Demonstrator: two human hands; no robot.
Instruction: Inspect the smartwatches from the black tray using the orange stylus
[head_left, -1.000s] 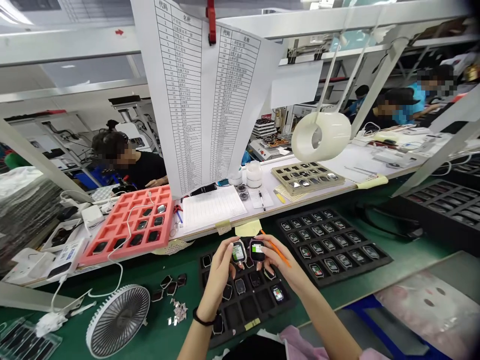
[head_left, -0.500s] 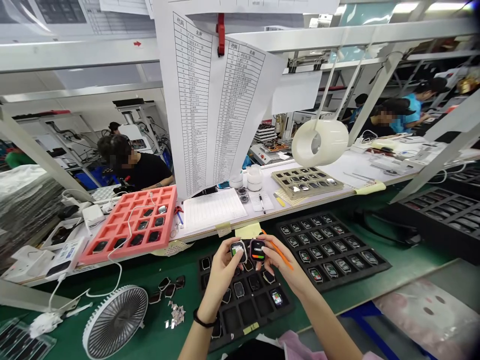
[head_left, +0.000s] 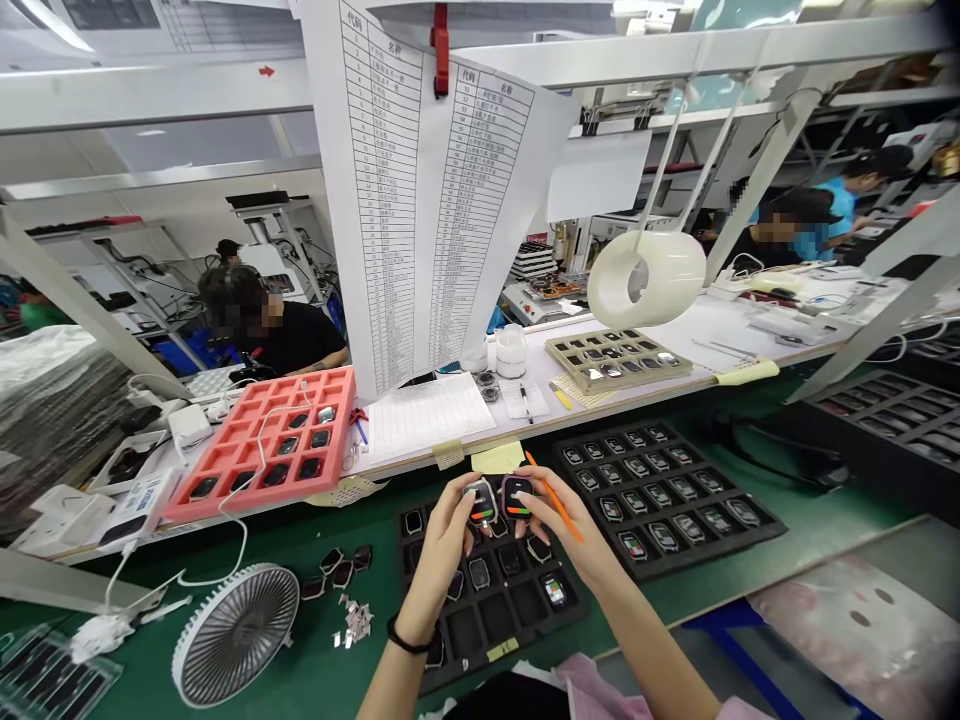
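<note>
Nearest, the left hand [head_left: 442, 545] and right hand [head_left: 570, 530] hover just above a black foam tray [head_left: 487, 610]. The left hand's fingers curl closed around the sides of a smart watch [head_left: 481, 502], while the right hand's fingers pinch a second smart watch [head_left: 517, 497] and also clasp an orange pen [head_left: 556, 510]. The 2 watches sit side by side, almost touching, their lit screens tipped up toward the head camera, seemingly so both can be read at once. More watches lie in the tray's cells below. To the left are loose watch frames [head_left: 334, 570], a small heap of metal bits [head_left: 349, 622] and a white desk fan [head_left: 235, 635]. To the right, a second black tray [head_left: 720, 545] holds watches in neat rows, apparently keeping them apart. Beyond, a pink tray [head_left: 225, 490] rests on the white shelf, a printed list [head_left: 420, 190] hangs at eye level for easy reference, and a co-worker [head_left: 270, 335] sits farther back.
</note>
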